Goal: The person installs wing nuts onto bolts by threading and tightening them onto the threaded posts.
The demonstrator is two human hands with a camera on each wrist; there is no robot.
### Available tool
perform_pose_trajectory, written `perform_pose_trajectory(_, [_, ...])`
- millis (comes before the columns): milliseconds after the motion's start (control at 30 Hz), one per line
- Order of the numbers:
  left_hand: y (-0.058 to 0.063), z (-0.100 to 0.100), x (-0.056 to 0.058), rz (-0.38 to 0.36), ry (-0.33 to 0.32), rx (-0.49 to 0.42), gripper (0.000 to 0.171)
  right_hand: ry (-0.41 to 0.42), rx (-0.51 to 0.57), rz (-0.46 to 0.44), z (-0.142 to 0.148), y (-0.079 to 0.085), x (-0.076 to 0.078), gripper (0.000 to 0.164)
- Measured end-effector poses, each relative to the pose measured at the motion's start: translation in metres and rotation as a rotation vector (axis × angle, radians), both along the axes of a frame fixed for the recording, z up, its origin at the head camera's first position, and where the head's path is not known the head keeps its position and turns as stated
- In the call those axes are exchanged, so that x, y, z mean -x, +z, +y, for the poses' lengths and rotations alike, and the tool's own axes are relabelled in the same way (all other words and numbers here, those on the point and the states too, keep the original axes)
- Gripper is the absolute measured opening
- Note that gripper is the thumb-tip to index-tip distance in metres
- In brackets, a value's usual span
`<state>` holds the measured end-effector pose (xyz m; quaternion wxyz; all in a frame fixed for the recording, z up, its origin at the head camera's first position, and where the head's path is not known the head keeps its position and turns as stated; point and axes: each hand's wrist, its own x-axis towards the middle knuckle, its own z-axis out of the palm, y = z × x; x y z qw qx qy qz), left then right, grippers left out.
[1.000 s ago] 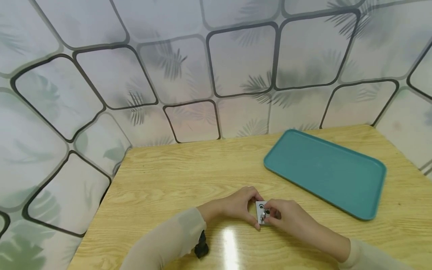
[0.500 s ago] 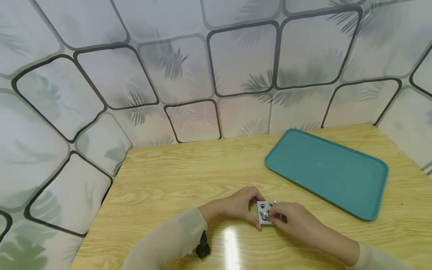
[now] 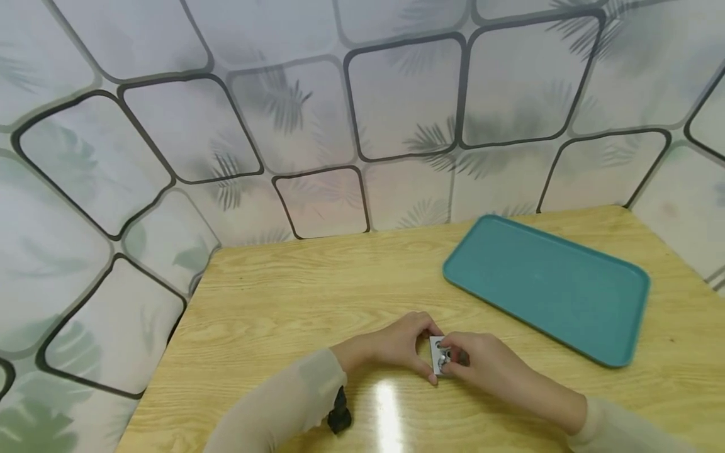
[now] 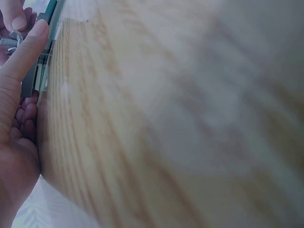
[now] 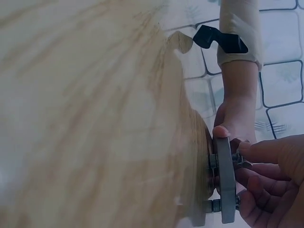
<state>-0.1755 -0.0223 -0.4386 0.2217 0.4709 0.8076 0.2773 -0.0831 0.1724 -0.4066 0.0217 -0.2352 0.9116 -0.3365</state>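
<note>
A small square metal plate [image 3: 434, 348] with round holes stands near the front of the table, on the bolts [image 5: 213, 160] that pass through it. My left hand [image 3: 396, 344] holds it from the left, thumb at the near edge and fingers at the far edge. My right hand [image 3: 488, 362] reaches over from the right, its thumb and fingertips pinching a wing nut [image 4: 19, 39] on a threaded bolt above the plate. In the right wrist view the plate [image 5: 227, 185] appears edge-on, bolt ends sticking out below. The right fingers cover the plate's right half in the head view.
A teal rectangular tray [image 3: 546, 286] lies at an angle at the back right of the wooden table [image 3: 294, 296]. A patterned curtain [image 3: 317, 126] hangs behind the table. The black wrist device [image 3: 339, 412] sits under the left sleeve.
My right hand shifted slightly right half a second ago, baring more of the plate and a second wing nut, then came back left over it. The left hand stays on the plate.
</note>
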Motion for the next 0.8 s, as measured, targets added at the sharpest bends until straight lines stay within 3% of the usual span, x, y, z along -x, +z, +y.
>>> perform_pose_trajectory(367, [0.0,0.0,0.002,0.004,-0.002,-0.02,0.063,-0.022,0.029,-0.054,0.002,0.002,-0.001,0.011])
perform_pose_trajectory(800, [0.0,0.001,0.001,0.011,-0.011,-0.017,0.065,-0.025,0.161,-0.128,0.009,-0.003,-0.004,0.003])
